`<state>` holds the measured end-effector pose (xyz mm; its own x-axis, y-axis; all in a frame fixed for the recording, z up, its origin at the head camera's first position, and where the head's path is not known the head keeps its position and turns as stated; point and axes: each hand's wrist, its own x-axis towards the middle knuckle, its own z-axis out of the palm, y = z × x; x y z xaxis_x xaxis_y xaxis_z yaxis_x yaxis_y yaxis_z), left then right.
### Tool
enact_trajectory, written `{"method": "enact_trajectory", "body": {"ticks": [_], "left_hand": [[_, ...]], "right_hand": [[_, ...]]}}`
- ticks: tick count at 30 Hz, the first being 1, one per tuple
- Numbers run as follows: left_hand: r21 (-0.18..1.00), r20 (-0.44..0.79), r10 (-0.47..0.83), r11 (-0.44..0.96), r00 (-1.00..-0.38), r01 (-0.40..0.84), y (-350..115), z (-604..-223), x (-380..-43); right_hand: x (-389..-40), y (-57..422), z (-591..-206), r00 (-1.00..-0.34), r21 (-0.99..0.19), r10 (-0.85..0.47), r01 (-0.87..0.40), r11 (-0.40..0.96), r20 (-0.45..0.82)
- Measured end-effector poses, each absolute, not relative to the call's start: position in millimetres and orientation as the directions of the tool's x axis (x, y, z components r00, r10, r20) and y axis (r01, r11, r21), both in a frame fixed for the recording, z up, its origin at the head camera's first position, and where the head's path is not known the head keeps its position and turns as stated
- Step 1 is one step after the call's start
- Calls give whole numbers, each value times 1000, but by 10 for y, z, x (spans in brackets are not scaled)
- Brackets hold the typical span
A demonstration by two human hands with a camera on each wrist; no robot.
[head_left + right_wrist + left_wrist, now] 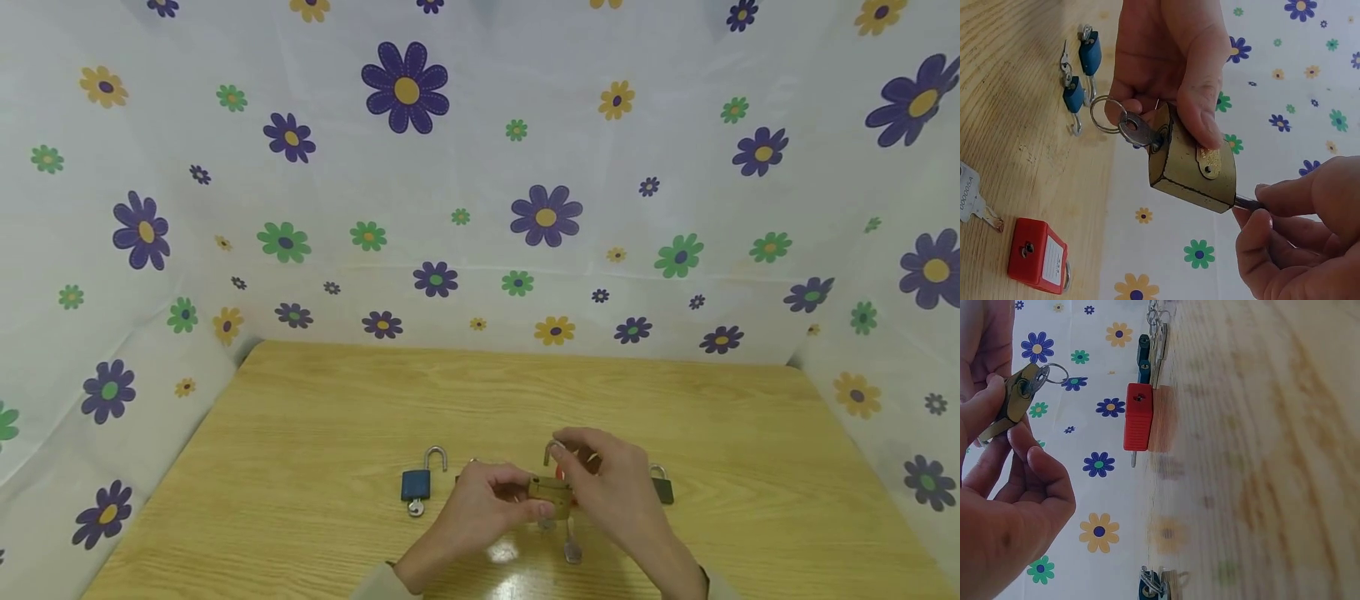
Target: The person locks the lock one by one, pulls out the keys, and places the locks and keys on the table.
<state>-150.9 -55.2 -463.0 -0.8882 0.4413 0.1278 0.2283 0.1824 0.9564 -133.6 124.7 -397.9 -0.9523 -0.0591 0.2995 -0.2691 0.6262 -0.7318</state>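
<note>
A brass padlock point(1194, 159) is held up over the table between both hands. My left hand point(483, 500) grips its body, thumb on one face and fingers behind. A key point(1138, 131) on a wire ring sits in the keyhole at its base. With thumb and fingertips, my right hand point(611, 479) pinches the steel shackle point(551, 452). One end of the shackle stands free of the body in the head view. Below the hands, a red padlock point(1029, 256) and a loose key point(972, 200) stamped with digits lie on the table.
Left of the hands lies a blue padlock point(416, 485) with its shackle raised and a key in it. Another blue padlock point(1074, 97) lies near it. A dark padlock point(662, 490) is right of my right hand. Flower-patterned cloth point(465, 167) surrounds the wooden table point(315, 425).
</note>
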Motion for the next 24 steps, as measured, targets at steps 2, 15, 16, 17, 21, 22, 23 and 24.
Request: {"method": "enact_trajectory", "body": {"ticks": [2,15,16,17,21,22,23,24], "left_hand": [[959,117,439,182,-891,216,-545,-4618,-1505],[964,116,448,165,-887,210,-554,-4306,-1396],[963,117,446,167,-888,211,-556,-4315,-1397],[962,118,444,169,-888,213,-557,-4330,-1399],[961,123,439,171,-890,217,-567,-4468,-1438],[961,125,440,169,-889,219,-571,-4507,-1450],[961,125,439,169,-890,219,-575,-4547,-1465],[962,128,440,161,-889,219,-581,-4580,-1476]], "right_hand": [[-1336,1246,-3980,-942,-723,-55,-290,628,330],[-1321,1268,-4040,-854,-646,-136,-476,597,503],[-1319,1271,-4047,-843,-637,-146,-493,592,517],[-1318,1274,-4054,-833,-627,-156,-510,589,531],[-1318,1294,-4062,-789,-579,-210,-577,577,577],[-1320,1303,-4060,-777,-562,-233,-595,574,585],[-1320,1314,-4055,-765,-543,-261,-614,573,589],[-1320,1328,-4048,-752,-523,-296,-634,570,589]]}}
